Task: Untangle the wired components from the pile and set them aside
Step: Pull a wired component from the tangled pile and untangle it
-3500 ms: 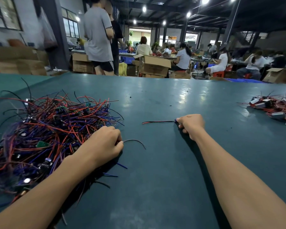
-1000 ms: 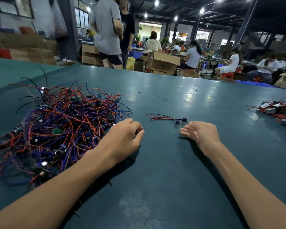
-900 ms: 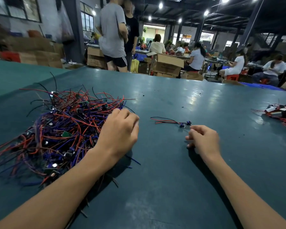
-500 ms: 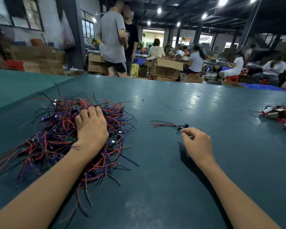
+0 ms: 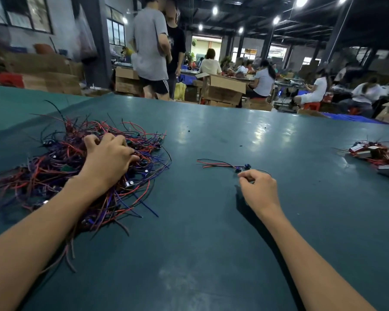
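Note:
A tangled pile of red, blue and black wired components [image 5: 54,167] lies on the left of the teal table [image 5: 211,243]. My left hand [image 5: 108,158] rests on top of the pile, with its fingers curled into the wires and gripping a bunch of them. One separated component [image 5: 240,168] lies at the table's middle, its red and black leads stretched out to the left. Just in front of it, my right hand [image 5: 258,189] has curled fingers; thumb and forefinger pinch a thin black wire that arcs by the knuckles.
A second heap of red wires with small silver boxes [image 5: 377,156] sits at the right edge. Beyond the table's far edge two people [image 5: 151,52] stand by cardboard boxes [image 5: 222,88], and several workers sit further back.
My left hand has moved from the pile's right edge onto its top and dug its fingers in. My right hand went from flat to curled beside the separated component.

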Motion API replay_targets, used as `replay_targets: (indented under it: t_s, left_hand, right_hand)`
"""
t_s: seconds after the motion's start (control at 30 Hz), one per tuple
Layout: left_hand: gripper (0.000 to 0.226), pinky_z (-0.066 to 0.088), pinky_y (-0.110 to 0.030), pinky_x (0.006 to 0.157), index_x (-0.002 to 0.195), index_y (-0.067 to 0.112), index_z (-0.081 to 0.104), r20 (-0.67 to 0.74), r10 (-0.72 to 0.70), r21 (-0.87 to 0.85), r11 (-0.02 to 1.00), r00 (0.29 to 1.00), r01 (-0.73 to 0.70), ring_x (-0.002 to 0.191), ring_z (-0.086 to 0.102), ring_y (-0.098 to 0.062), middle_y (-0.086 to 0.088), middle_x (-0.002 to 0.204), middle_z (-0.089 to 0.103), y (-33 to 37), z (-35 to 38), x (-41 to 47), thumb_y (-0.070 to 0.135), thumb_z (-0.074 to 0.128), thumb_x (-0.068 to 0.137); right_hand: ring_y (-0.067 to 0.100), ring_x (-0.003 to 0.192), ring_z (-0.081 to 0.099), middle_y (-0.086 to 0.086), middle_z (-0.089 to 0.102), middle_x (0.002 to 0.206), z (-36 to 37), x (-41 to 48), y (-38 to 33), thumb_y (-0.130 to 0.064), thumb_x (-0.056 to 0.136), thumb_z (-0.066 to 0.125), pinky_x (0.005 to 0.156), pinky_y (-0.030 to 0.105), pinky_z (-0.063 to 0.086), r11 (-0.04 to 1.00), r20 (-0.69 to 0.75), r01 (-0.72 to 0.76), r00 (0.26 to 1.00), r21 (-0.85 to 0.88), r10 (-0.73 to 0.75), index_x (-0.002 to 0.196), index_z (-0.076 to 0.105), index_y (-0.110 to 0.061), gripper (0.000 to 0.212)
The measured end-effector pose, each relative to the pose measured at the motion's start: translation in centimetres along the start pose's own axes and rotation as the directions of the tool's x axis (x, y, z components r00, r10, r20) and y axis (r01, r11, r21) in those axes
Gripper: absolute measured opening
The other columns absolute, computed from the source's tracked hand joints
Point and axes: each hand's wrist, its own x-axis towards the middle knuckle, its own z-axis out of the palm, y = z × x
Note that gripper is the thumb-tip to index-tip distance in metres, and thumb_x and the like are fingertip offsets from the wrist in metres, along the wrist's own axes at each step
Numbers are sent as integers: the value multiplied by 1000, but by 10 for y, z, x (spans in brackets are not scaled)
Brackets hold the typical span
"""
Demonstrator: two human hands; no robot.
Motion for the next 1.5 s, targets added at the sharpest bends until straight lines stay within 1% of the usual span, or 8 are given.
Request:
replay_targets:
  t_s: [0.4,0.6,0.73,0.9,1.07,1.17,1.33,1.5]
  left_hand:
    - [26,37,-40,86,117,27,67,246,144,145,972,959,-183,102,62,-27,0,110,60,54,-26,3,43,56,100]
    - [55,51,-48,82,127,-3,43,419,-270,24,958,867,286,111,60,-45,-24,126,48,55,-20,-9,39,64,97]
    - [41,39,-38,67,75,13,37,307,-173,-98,972,936,212,97,64,-44,-22,105,65,61,-29,-17,34,61,99]
    - [14,39,-37,56,110,11,57,-35,94,-160,982,995,-98,78,67,-41,-12,96,65,97,-42,-30,18,49,102]
    - [43,52,-46,52,130,15,53,-302,361,-462,754,882,-467,72,64,-38,-10,100,65,115,-45,-43,-3,60,92]
    - [33,53,-46,60,125,32,36,-229,284,-689,628,931,-361,71,65,-37,0,106,68,121,-39,-48,16,54,103]
    - [25,57,-36,61,113,28,42,-207,205,-843,459,957,-281,67,71,-9,11,95,72,120,-27,-50,17,61,100]
    - [21,60,-46,49,92,10,65,167,43,-985,-35,985,168,79,74,-24,-5,89,74,118,-27,-42,29,63,99]
  right_hand:
    - [11,72,64,-18,65,79,3,1,2,-13,90,60,75,32,56,1000,22,-3,1000,-21,3,95,78,-22,21]
    - [14,82,65,-14,67,81,4,1,3,-13,89,61,78,27,51,1000,38,-11,999,-27,12,93,78,-24,21]
    - [14,91,66,-7,72,90,3,1,3,-12,89,61,84,28,51,999,42,-13,999,-35,14,96,79,-21,21]
    - [15,82,64,-8,72,90,3,-6,-8,-13,90,65,77,29,49,998,35,59,998,-17,-58,90,77,-25,17]
    - [19,57,62,6,76,85,8,-25,-43,-28,99,64,43,23,39,825,355,-143,932,546,-73,89,78,-16,20]
    - [24,67,66,19,74,99,8,-34,-58,-40,97,59,43,24,35,695,576,-344,808,631,-123,102,73,-4,39]
    - [20,71,66,16,74,97,7,-36,-60,-29,84,73,53,25,39,609,563,-388,817,692,-120,96,79,-15,20]
    - [25,88,72,13,74,109,9,-34,-59,-23,78,77,58,29,49,554,552,-412,827,723,-105,104,70,-9,30]
